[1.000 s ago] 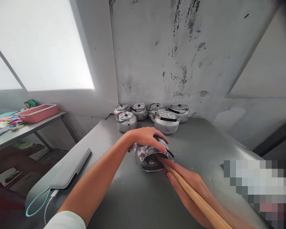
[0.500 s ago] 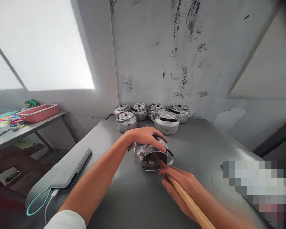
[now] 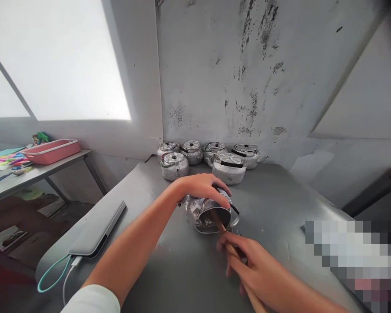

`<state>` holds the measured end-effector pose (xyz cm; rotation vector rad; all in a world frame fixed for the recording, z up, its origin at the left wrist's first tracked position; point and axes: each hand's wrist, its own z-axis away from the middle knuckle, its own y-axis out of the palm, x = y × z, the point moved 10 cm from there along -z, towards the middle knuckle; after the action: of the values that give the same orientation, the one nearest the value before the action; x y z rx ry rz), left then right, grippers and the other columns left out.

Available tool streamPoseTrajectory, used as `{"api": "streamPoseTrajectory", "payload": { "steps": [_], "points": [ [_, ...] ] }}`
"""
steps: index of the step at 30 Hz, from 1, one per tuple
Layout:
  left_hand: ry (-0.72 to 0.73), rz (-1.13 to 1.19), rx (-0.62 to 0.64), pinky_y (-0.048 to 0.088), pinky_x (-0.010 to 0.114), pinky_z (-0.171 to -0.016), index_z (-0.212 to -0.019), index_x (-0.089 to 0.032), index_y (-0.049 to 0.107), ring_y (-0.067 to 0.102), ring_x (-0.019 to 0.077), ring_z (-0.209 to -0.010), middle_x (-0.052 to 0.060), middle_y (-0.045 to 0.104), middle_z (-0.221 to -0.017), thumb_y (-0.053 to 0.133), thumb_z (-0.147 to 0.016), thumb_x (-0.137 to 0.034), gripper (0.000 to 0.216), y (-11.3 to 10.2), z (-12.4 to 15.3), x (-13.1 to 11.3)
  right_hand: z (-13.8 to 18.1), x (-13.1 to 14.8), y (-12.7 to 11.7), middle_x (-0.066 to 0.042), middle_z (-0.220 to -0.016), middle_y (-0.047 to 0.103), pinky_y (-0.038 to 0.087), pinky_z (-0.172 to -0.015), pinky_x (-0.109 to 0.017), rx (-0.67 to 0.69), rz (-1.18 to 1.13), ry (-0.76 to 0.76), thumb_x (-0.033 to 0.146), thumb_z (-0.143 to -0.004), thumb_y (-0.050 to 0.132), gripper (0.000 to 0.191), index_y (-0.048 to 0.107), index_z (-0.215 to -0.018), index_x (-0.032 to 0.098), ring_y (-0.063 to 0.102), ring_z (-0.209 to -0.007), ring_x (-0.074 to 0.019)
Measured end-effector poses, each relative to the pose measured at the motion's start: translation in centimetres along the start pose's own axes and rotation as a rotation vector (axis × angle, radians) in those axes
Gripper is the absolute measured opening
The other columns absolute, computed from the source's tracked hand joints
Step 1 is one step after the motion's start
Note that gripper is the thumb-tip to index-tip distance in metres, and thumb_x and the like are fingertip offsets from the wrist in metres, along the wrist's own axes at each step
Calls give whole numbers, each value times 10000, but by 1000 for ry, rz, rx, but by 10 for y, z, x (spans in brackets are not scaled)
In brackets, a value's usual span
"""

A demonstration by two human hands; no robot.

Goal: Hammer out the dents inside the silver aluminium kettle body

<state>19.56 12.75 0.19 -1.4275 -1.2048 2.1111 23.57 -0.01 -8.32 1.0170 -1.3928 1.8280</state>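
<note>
A small aluminium kettle [image 3: 204, 215] lies on its side on the grey metal table [image 3: 273, 204], its open mouth turned toward me. My left hand [image 3: 203, 188] is wrapped over the top of the kettle and presses it down. My right hand [image 3: 250, 267] is closed round a wooden stick [image 3: 220, 227], whose far end reaches into the kettle's mouth. The lower end of the stick runs out at the bottom edge of the view.
Several lidded aluminium kettles [image 3: 228, 166] stand in a cluster against the stained wall. A flat grey device [image 3: 96, 230] with a teal cable [image 3: 48, 278] lies at the table's left edge. A side table at far left carries a pink tray [image 3: 50, 151] and coloured items.
My right hand has slid back toward me along the stick and now grips it lower down. The stick's tip has gone deeper into the kettle. My left hand stays on the kettle.
</note>
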Motion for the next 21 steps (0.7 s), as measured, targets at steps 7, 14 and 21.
{"api": "streamPoseTrajectory", "payload": {
  "steps": [7,14,21],
  "points": [
    [-6,-7,-7,443,285,-831,-1167,-350,702,617,228,-1021,-13,681,-1148,707,-675,-622,563,1,1,-1,0,4,-11,31,-810,590,398,-314,-162,-61,-141,180,270,-897,513,448,434,-1335,320,460,-361,-62],
    [0,-15,4,444,285,-859,-1173,-354,698,615,226,-1030,-28,675,-1154,720,-667,-623,573,2,0,0,7,-12,9,26,-745,608,330,-247,-145,-72,-360,501,436,-942,453,297,514,-1151,234,384,-310,-41],
    [20,-22,6,435,289,-931,-1196,-333,691,598,237,-1090,-21,663,-1202,719,-685,-610,581,2,-1,-1,7,-28,21,99,-570,410,305,-231,-138,-68,-461,535,516,-988,343,321,508,-957,243,329,-291,-47]
  ]
}}
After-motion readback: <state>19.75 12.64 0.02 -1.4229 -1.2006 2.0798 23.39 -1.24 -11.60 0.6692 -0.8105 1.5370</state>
